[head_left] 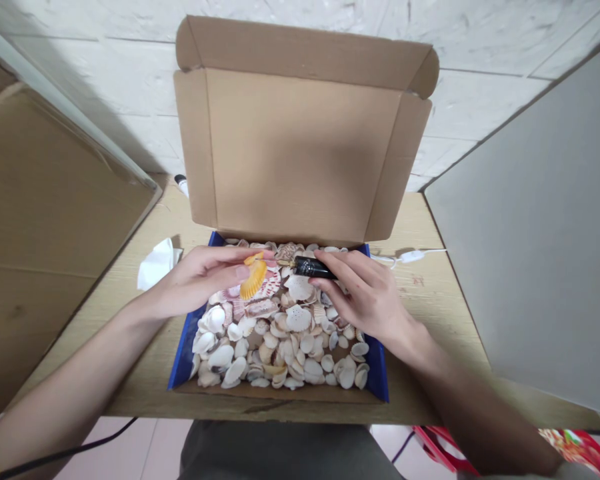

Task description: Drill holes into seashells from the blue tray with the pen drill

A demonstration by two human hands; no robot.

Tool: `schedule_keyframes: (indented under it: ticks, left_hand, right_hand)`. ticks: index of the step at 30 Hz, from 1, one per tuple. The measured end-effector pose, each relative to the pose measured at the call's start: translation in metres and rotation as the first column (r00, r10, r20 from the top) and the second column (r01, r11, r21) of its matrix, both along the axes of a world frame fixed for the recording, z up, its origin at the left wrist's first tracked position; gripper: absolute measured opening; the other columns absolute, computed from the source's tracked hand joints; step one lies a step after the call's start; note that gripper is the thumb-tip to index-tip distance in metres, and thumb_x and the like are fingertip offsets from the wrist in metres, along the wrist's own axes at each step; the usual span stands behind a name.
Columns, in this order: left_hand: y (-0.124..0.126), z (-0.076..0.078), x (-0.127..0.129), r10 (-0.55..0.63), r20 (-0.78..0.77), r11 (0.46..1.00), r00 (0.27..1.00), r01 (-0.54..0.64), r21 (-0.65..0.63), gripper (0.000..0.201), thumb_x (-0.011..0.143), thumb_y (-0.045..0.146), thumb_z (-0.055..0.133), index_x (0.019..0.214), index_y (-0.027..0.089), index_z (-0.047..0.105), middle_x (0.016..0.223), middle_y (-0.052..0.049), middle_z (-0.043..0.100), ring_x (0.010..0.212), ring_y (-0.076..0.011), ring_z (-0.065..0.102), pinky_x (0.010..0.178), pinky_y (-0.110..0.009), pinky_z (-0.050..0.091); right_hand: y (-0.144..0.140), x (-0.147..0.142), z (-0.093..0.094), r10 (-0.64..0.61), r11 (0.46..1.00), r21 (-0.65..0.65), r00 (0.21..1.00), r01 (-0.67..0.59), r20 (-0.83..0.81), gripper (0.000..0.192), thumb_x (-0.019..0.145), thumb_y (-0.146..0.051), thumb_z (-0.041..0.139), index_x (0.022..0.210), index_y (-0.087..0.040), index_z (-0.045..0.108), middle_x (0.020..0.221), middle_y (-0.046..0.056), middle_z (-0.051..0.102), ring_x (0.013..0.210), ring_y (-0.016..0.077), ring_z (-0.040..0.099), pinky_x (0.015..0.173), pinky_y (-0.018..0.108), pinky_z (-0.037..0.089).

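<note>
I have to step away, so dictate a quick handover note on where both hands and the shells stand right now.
Left hand: fingers pinch an orange scallop shell above the box.
Right hand: holds a black pen-like tool, tip pointing toward the shell but not touching it.
Open cardboard box on the wooden table, full of mixed seashells.
Done: one shell picked out. Left: the rest lie loose in the box.

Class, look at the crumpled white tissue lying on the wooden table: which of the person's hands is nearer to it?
Left. The left hand, pinching an orange scallop shell, is just right of the crumpled white tissue; the right hand, holding a black pen-like tool, is across the shell-filled box.
</note>
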State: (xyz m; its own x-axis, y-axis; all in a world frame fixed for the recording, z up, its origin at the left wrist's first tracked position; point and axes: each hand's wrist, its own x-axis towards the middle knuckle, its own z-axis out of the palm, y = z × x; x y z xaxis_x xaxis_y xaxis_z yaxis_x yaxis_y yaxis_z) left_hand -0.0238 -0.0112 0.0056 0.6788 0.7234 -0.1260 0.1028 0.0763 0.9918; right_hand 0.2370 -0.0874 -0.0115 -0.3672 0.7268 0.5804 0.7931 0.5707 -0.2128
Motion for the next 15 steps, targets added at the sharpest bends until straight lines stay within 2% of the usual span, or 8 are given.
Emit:
schedule_keyframes:
  ticks: [3,7,10,15]
  left_hand:
    - [0.001,-0.001,-0.001,-0.013,-0.028,1.000,1.000,0.013,0.008,0.033,0.090,0.030,0.063,0.122,0.019,0.067,0.122,-0.007,0.068,0.109,-0.0220,0.067,0.094,-0.030,0.053]
    - [0.001,-0.005,-0.004,-0.060,-0.045,0.998,0.997,0.060,-0.005,0.036,0.097,0.036,0.053,0.127,0.019,0.064,0.127,-0.008,0.066,0.114,-0.0236,0.063,0.099,-0.033,0.050]
    - [0.001,-0.008,-0.005,-0.029,-0.047,1.000,0.998,0.029,-0.006,0.037,0.099,0.036,0.047,0.131,0.020,0.059,0.131,-0.007,0.063,0.122,-0.0260,0.057,0.100,-0.036,0.049]
    - [0.001,-0.014,-0.007,0.014,-0.019,0.999,1.000,-0.013,0.033,0.032,0.099,0.037,0.047,0.125,0.023,0.059,0.120,-0.005,0.067,0.109,-0.0227,0.063,0.090,-0.027,0.052]
  right_hand:
    - [0.000,0.000,0.001,0.007,1.000,0.008,1.000,-0.007,0.000,0.033,0.091,-0.026,0.058,0.120,-0.011,0.059,0.097,0.010,0.072,0.082,0.0183,0.065,0.072,0.030,0.054]
    - [0.000,0.000,0.000,0.001,1.000,0.005,1.000,-0.001,0.008,0.031,0.091,-0.026,0.058,0.117,-0.010,0.060,0.096,0.010,0.072,0.081,0.0182,0.064,0.072,0.030,0.054]
    - [0.000,0.000,-0.001,-0.006,1.000,-0.002,1.000,0.006,0.010,0.030,0.091,-0.026,0.058,0.117,-0.010,0.060,0.095,0.010,0.071,0.080,0.0182,0.065,0.071,0.030,0.054]
    - [0.001,-0.001,-0.002,-0.016,1.000,-0.001,1.000,0.016,0.005,0.031,0.092,-0.027,0.057,0.118,-0.012,0.060,0.097,0.010,0.072,0.083,0.0183,0.066,0.073,0.030,0.055]
